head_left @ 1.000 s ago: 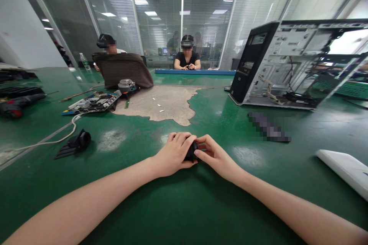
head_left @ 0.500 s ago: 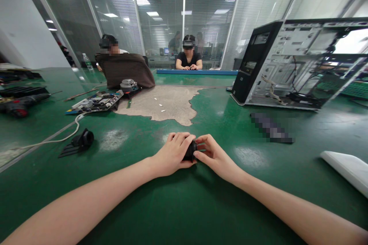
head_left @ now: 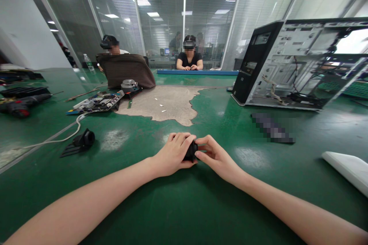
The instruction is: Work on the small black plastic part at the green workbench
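A small black part with a round rim (head_left: pixel 194 151) is between my hands, low over the green tabletop. My left hand (head_left: pixel 174 152) wraps round it from the left and hides much of it. At its right side, my right hand (head_left: pixel 214 155) grips the rim between thumb and fingertips, with the other fingers curled. The part's exact kind does not show. To the left lies a black piece with a ring-shaped end and thin flat prongs (head_left: pixel 83 139), apart from both hands.
An open computer case (head_left: pixel 257 63) stands at the right, beyond a blurred dark object (head_left: pixel 270 127) and a white slab (head_left: pixel 345 168). A circuit board (head_left: pixel 97 101), a white cable (head_left: pixel 75 130) and a power drill (head_left: pixel 25 104) are at the left. Two people sit across the table.
Both hands keep nearly the same pose on the black part. The whole view has shifted very slightly.
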{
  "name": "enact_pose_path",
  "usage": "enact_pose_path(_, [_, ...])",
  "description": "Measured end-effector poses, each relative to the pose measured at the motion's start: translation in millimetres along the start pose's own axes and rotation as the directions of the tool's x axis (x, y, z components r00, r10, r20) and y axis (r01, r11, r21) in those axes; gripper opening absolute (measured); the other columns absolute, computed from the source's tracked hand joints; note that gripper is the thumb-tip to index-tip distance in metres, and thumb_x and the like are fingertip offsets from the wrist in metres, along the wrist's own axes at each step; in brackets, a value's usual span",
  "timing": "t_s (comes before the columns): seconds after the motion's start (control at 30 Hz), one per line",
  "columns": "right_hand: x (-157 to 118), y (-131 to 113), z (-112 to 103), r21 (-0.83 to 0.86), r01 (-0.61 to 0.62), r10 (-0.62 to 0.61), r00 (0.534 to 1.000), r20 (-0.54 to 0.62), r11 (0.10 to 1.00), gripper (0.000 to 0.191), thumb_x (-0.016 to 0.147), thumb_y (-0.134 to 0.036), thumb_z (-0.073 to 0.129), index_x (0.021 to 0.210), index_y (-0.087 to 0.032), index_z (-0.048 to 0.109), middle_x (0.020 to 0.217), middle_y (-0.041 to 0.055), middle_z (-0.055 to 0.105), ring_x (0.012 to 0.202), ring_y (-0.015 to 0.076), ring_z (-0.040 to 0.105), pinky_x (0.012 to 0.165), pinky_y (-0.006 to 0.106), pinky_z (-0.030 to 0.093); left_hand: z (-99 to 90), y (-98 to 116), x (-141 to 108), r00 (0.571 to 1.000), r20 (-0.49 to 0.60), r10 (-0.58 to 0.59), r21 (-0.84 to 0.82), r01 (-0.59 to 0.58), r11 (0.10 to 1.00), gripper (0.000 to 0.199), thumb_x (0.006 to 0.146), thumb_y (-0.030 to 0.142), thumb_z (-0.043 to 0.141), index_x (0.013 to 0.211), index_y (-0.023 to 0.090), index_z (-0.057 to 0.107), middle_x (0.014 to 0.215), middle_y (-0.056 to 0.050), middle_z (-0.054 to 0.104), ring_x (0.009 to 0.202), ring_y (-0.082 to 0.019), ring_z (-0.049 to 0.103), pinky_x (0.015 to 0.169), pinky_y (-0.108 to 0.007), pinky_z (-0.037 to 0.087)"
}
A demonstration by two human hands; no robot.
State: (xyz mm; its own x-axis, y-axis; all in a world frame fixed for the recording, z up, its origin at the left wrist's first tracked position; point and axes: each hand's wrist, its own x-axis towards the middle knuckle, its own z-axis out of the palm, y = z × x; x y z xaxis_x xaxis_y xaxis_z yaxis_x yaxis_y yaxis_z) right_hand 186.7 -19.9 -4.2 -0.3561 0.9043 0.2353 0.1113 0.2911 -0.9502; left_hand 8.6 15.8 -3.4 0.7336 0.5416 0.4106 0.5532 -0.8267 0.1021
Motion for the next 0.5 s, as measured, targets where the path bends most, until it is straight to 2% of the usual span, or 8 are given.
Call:
enact_pose_path(0.13, [1.7,0.2,-0.2,-0.027,-0.037,0.037,0.999,-0.022,0.999,0.023,0.080,-0.026,0.054,0.100,-0.022,0.043,0.100,0.0038,0.050,0.091,0.0167,0.056,0.076,0.035,0.052,0.4,0.0,0.3,1.000,0.005,-0.001,0.004,0.001,1.000,0.062,0.074,0.036,0.060,0.123,0.014,0.029,0.120,-0.016,0.045,0.110,-0.029,0.041,0.089,-0.043,0.032])
enact_pose_path(0.23, [1.4,1.0,-0.8,-0.040,-0.029,0.030,0.999,0.015,0.999,0.025,0.082,-0.024,0.052,0.105,-0.021,0.042,0.105,0.0054,0.049,0.093,0.0168,0.055,0.078,0.035,0.051,-0.4,0.0,0.1,1.000,0.017,0.000,0.009,0.000,1.000,0.061,0.075,0.036,0.060,0.123,0.013,0.029,0.120,-0.016,0.045,0.109,-0.029,0.041,0.089,-0.043,0.032])
enact_pose_path(0.33, [-0.4,1.3,-1.2,-0.051,0.012,-0.009,0.999,0.051,0.999,0.023,0.082,-0.022,0.052,0.103,-0.022,0.044,0.101,0.0040,0.051,0.093,0.0167,0.055,0.077,0.034,0.052,-1.1,-0.5,-0.3,1.000,0.024,0.012,0.004,-0.012,1.000,0.061,0.075,0.033,0.060,0.123,0.013,0.028,0.120,-0.016,0.044,0.109,-0.028,0.041,0.089,-0.043,0.031])
enact_pose_path(0.5, [-1.2,1.8,-0.2,-0.015,0.062,-0.062,0.998,0.031,0.998,0.019,0.081,-0.023,0.054,0.097,-0.023,0.045,0.098,0.0016,0.049,0.093,0.0151,0.055,0.079,0.031,0.052,-1.1,-0.7,-0.1,1.000,0.010,0.017,-0.019,-0.017,1.000,0.061,0.075,0.033,0.060,0.123,0.016,0.027,0.120,-0.015,0.044,0.110,-0.028,0.041,0.089,-0.043,0.031])
